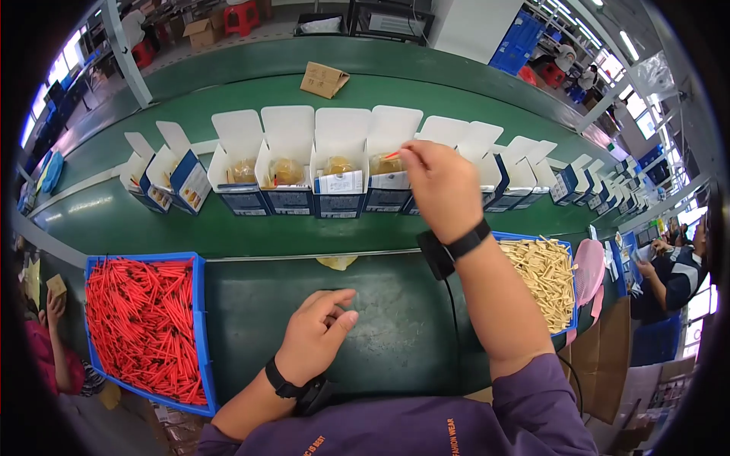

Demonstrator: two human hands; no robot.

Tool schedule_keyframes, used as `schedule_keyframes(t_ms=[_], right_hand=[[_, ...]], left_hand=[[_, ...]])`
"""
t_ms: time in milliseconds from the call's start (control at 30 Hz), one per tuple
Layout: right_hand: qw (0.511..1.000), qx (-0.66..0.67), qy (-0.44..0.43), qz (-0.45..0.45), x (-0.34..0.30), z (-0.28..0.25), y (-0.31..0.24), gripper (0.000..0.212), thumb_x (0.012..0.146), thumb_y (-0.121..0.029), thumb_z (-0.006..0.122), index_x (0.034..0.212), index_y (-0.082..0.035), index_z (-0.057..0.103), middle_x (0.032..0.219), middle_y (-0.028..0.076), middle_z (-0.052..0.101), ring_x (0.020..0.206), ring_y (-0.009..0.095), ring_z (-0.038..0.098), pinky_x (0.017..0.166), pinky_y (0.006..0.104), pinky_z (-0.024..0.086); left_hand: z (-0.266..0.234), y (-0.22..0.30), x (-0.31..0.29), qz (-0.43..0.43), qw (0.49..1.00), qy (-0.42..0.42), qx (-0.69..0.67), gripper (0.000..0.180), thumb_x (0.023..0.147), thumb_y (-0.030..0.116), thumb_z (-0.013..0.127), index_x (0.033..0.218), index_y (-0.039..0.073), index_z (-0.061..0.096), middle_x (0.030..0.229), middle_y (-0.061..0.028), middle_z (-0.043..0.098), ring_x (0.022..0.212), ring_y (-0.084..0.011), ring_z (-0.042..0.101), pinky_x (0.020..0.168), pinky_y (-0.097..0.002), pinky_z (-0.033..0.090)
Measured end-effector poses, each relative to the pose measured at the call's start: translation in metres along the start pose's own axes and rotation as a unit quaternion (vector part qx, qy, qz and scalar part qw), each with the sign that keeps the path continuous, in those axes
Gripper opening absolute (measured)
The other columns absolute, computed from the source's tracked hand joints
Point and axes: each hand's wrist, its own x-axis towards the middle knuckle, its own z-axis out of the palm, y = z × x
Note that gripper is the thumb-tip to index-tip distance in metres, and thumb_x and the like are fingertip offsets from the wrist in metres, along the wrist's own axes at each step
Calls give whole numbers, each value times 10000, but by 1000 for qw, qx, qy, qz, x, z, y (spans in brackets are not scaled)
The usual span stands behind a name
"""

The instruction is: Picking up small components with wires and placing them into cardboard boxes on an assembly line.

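My right hand (447, 186) is over the row of boxes, its thumb and fingertips pinching a slim red stick (391, 156). The stick's tip points left over an open white-and-blue box (386, 196), which has a round yellowish-brown item inside. Left of it stands another open box (339, 204) with a similar round item (338, 165) and a folded white paper (339, 182). My left hand (315, 334) hovers low over the dark green table, fingers loosely stretched, thumb apart, holding nothing. The right hand and wrist hide part of the boxes behind them.
A blue tray (201, 334) of many red sticks stands at the left; a second blue tray (572, 319) with small pale wooden pieces stands at the right. More open boxes (597, 186) continue right. A cardboard piece (325, 80) lies beyond. Co-workers sit at both sides.
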Motion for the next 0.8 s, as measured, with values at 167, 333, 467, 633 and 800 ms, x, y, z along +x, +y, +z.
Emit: schedule_keyframes(t_ms=[167, 333, 467, 633, 800], right_hand=[[983, -55, -152, -84, 2, 32, 15, 142, 881, -203, 668, 894, -64, 698, 788, 147, 679, 727, 337, 660, 647, 424, 526], [983, -7, -179, -49, -24, 23, 4, 150, 881, -215, 662, 847, -71, 688, 771, 137, 674, 708, 334, 655, 632, 436, 520], [976, -43, -211, -31, -23, 21, -1, 156, 884, -221, 652, 827, -83, 695, 754, 133, 672, 695, 336, 655, 624, 440, 519], [976, -35, -210, -38, -11, 26, 5, 163, 881, -233, 652, 814, -93, 704, 739, 139, 670, 688, 339, 653, 620, 446, 517], [975, -42, -212, -48, -5, 29, 7, 175, 885, -230, 642, 812, -83, 702, 744, 147, 670, 702, 351, 651, 627, 453, 515]], left_hand=[[3, 2, 3, 4, 1000, -1, -21, 274, 913, 27, 645, 1185, -12, 635, 1125, -87, 593, 908, -129, 626, 777, -251, 519], [4, 2, 3, 8, 1000, 17, -14, 262, 902, 0, 646, 1163, -7, 645, 1142, -92, 588, 920, -132, 628, 783, -257, 526], [10, -6, 6, 9, 1000, 24, -18, 268, 886, 28, 665, 1154, 15, 658, 1105, -103, 616, 870, -160, 643, 746, -266, 525], [16, -3, 6, 23, 999, 29, -9, 258, 888, 29, 664, 1146, 19, 663, 1094, -99, 620, 872, -156, 642, 746, -265, 524], [17, 2, 7, 14, 1000, 21, -13, 238, 904, 10, 644, 1141, 10, 668, 1107, -84, 610, 905, -130, 633, 784, -255, 527]])
